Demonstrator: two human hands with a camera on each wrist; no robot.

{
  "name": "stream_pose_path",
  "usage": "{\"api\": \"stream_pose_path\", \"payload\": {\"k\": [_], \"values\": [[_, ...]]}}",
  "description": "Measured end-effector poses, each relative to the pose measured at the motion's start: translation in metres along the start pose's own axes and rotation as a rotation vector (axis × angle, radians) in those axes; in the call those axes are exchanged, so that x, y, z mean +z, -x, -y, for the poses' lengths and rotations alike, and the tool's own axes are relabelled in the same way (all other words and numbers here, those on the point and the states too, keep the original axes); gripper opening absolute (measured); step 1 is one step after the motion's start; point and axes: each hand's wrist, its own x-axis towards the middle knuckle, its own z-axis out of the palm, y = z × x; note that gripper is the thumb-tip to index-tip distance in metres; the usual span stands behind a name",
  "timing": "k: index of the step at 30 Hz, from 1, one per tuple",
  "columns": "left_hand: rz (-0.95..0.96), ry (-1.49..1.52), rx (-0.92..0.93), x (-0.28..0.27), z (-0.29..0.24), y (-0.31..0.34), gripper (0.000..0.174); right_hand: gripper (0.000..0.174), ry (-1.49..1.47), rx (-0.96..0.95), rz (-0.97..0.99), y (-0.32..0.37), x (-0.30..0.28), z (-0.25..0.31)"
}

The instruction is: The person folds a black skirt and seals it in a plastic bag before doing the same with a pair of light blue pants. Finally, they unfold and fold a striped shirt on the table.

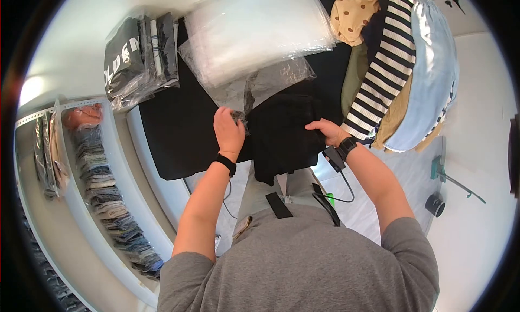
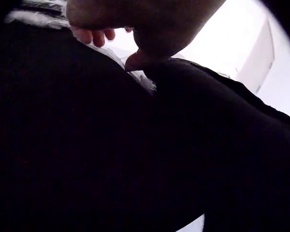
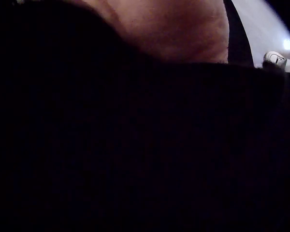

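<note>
A folded black garment (image 1: pixel 284 133) lies near the front edge of the black table surface. The left hand (image 1: pixel 229 132) pinches the edge of a clear plastic bag (image 1: pixel 279 78) just left of the garment; in the left wrist view this hand (image 2: pixel 145 24) has its thumb and fingers at the crinkled plastic (image 2: pixel 144 82). On the garment's right side, the right hand (image 1: pixel 329 132) grips it, thumb on top and the other fingers hidden beneath. In the right wrist view only part of the right hand (image 3: pixel 174 29) shows above dark cloth.
Clear bags (image 1: pixel 260 30) are stacked at the back of the table (image 1: pixel 168 133). Packed dark garments (image 1: pixel 142 57) sit at the back left, and loose clothes, one striped (image 1: pixel 387 68), at the right. A shelf of bagged clothes (image 1: pixel 108 198) stands at the left.
</note>
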Motion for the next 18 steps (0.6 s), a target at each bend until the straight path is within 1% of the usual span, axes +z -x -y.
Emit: {"api": "stream_pose_path", "payload": {"k": [1, 2, 3, 4, 5, 6, 8, 12, 14, 18], "values": [[-0.075, 0.036, -0.079, 0.001, -0.001, 0.000, 0.016, 0.035, -0.024, -0.024, 0.000, 0.002, 0.006, 0.002], [-0.080, 0.035, -0.083, 0.001, 0.000, 0.002, 0.016, 0.033, -0.049, -0.048, 0.000, 0.002, 0.009, 0.004], [0.153, 0.053, -0.284, 0.000, 0.001, 0.005, 0.013, 0.033, -0.045, -0.046, 0.002, -0.001, 0.007, 0.006], [0.389, 0.071, -0.484, -0.001, 0.002, 0.009, 0.013, 0.031, -0.076, -0.028, -0.003, -0.005, 0.002, 0.006], [0.285, 0.046, -0.388, 0.002, 0.006, 0.016, 0.022, 0.030, -0.108, -0.011, -0.008, -0.009, -0.001, 0.007], [0.282, 0.045, -0.391, 0.002, 0.007, 0.018, 0.022, 0.030, -0.105, -0.009, -0.006, -0.010, 0.003, 0.010], [0.290, 0.000, -0.369, 0.002, 0.010, 0.020, 0.020, 0.028, -0.263, -0.074, -0.030, -0.011, 0.012, 0.015], [0.258, 0.045, -0.374, -0.003, 0.009, 0.015, 0.022, 0.031, -0.317, -0.122, -0.019, -0.027, 0.003, 0.011], [0.228, 0.078, -0.340, -0.003, 0.009, 0.014, 0.022, 0.030, -0.369, -0.237, -0.051, -0.041, -0.008, 0.002], [0.191, 0.116, -0.355, 0.005, 0.016, 0.015, 0.019, 0.029, -0.447, -0.236, -0.095, -0.044, -0.003, -0.004]]}}
